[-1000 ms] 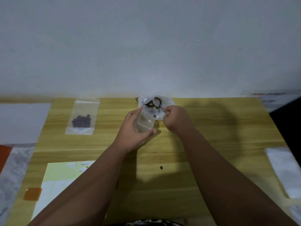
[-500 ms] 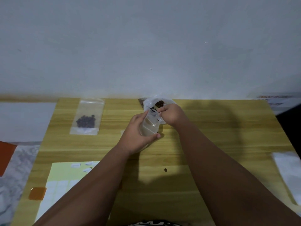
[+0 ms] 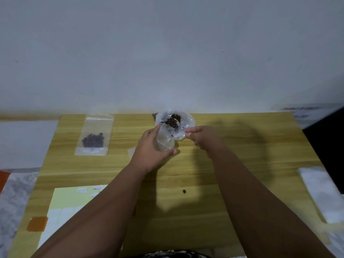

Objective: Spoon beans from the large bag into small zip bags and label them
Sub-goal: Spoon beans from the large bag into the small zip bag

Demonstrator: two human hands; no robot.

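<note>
The large clear bag [image 3: 187, 120] of dark beans stands open at the table's far edge, in the middle. My left hand [image 3: 150, 149] grips a small clear zip bag [image 3: 165, 140], held upright just in front of the large bag. My right hand [image 3: 202, 138] is closed on a spoon whose handle is mostly hidden; its bowl tips over the small bag's mouth. A filled small zip bag [image 3: 94, 135] with dark beans lies flat at the far left of the table.
A yellow label sheet [image 3: 65, 202] with white stickers lies at the near left. One stray bean [image 3: 184, 191] rests mid-table. A stack of white bags [image 3: 323, 192] lies at the right edge. An orange tab [image 3: 37, 223] sits at the near-left corner. The wall stands directly behind the table.
My right hand brought the spoon from over the large bag down toward the small bag's mouth. My left hand kept hold of the small bag and barely moved.
</note>
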